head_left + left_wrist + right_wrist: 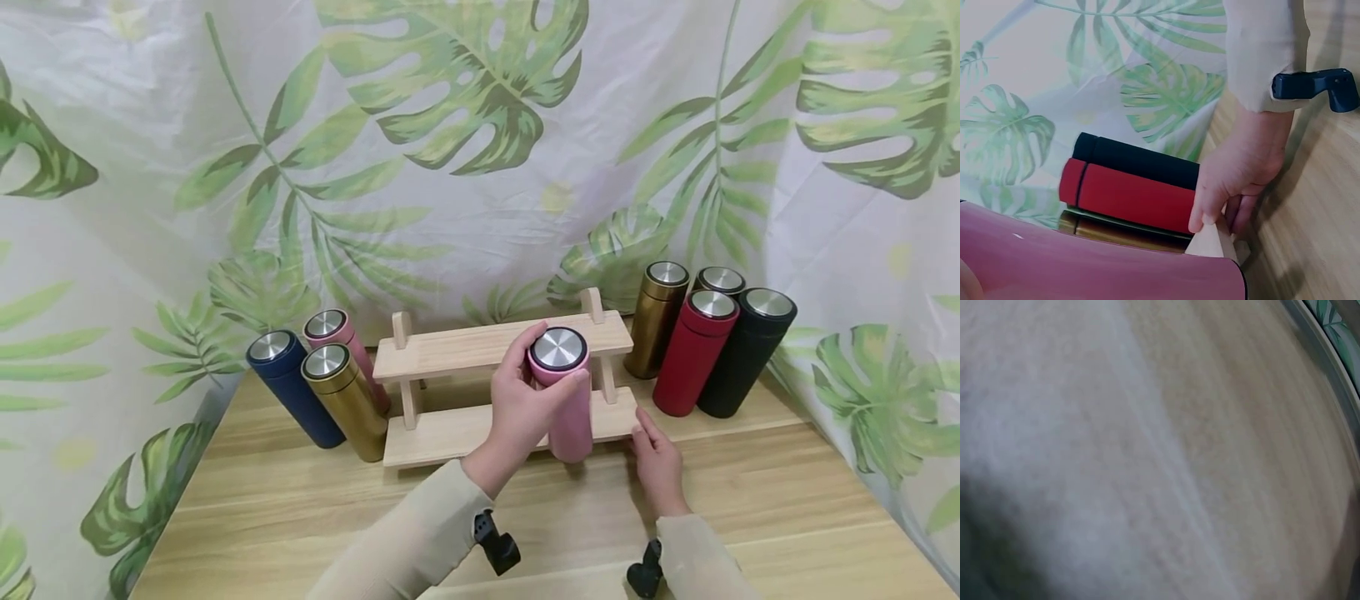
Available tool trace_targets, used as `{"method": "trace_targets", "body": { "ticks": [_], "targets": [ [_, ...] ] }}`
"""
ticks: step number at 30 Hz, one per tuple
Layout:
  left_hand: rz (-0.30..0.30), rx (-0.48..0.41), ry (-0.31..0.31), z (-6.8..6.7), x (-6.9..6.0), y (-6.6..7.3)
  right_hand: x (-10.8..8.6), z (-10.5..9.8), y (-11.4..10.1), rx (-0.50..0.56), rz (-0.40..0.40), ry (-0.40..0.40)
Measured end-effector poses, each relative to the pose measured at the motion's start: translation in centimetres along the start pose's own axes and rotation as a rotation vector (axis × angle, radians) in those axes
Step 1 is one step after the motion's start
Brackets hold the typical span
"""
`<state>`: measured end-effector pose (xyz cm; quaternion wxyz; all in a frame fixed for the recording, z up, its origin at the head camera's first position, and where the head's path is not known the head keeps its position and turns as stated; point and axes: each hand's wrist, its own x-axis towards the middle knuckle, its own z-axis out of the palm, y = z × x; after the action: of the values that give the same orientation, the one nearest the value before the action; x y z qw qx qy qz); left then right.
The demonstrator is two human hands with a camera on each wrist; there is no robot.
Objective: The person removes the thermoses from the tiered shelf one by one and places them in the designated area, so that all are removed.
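Note:
My left hand (517, 404) grips a pink thermos bottle (573, 425) around its upper part, silver-topped lid facing up. The bottle is in front of a two-tier wooden rack (427, 354), hiding part of its shelves. At the right end of the lower shelf, my right hand (660, 467) pinches the board's edge. The left wrist view shows the right hand (1235, 175) with thumb and fingers on either side of the wooden end (1207, 240), and the pink bottle (1116, 262) close to the camera. Only blurred tabletop (1241, 456) fills most of the right wrist view.
Left of the rack stand a blue bottle (296, 392), a gold bottle (348, 408) and another pink bottle (360, 354). To its right are a brown-gold bottle (654, 325), a red bottle (690, 362), a black bottle (746, 358) and one partly hidden. A leaf-print curtain (480, 208) hangs behind.

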<state>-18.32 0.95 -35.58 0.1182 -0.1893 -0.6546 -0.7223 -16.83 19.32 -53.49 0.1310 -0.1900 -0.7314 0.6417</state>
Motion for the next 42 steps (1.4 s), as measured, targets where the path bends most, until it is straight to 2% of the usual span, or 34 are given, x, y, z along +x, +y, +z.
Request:
{"method": "trace_targets", "body": {
  "ticks": [4, 8, 13, 16, 21, 27, 35, 38, 42],
  "targets": [
    [0.088, 0.012, -0.008, -0.8, -0.7, 0.7, -0.1, -0.2, 0.1, 0.014, -0.049, 0.030],
    [0.119, 0.047, -0.020, -2.0, -1.6, 1.6, -0.2, -0.2, 0.1, 0.028, -0.057, 0.026],
    [0.078, 0.049, 0.023, -3.8, -2.6, 2.6, 0.0, 0.0, 0.2, -0.006, -0.021, -0.004],
    [0.049, 0.034, 0.051, -4.9, -3.1, 3.1, 0.2, -0.1, 0.2, 0.006, -0.019, -0.003],
    [0.040, 0.051, 0.086, -6.6, -3.8, 3.6, 0.2, -0.1, 0.0, 0.040, -0.030, 0.010],
    [0.053, 0.084, 0.175, -9.4, -4.8, 3.9, 0.2, 0.0, 0.2, 0.056, -0.016, 0.001],
    [0.137, 0.123, 0.256, -14.0, -5.7, 5.7, -0.1, 0.1, 0.3, 0.059, -0.021, -0.004],
    [0.113, 0.124, 0.333, -15.7, -6.2, 6.4, -0.1, 0.1, 0.2, 0.053, -0.018, -0.008],
    [0.068, 0.104, 0.484, -17.6, -6.7, 7.0, -0.1, 0.0, 0.1, 0.045, -0.007, -0.021]
  ]
}}
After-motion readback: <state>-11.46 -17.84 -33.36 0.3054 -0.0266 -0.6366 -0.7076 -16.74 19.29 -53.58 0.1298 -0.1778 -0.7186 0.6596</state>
